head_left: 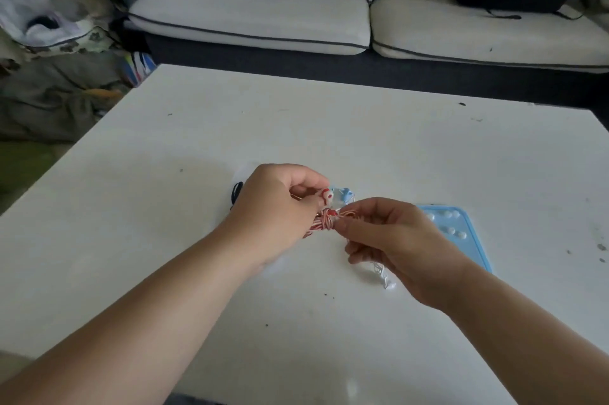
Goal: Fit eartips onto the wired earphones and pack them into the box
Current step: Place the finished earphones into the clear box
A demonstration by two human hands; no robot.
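Over the white table (329,124) our left hand (276,207) grips the coiled red-and-white earphones (324,222), our right hand (395,240) pinches their cable, beside the blue tray (474,240) of white eartips (456,232), its surface too blurred to read.

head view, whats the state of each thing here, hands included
earphone cable: coiled in a bundle, held between both hands
earbud: sticks up from the bundle; eartip unclear
left hand: grips the bundle
right hand: pinches a strand of the cable
blue tray: flat on the table, white eartips in it
clear wrapper: crumpled, under the right hand
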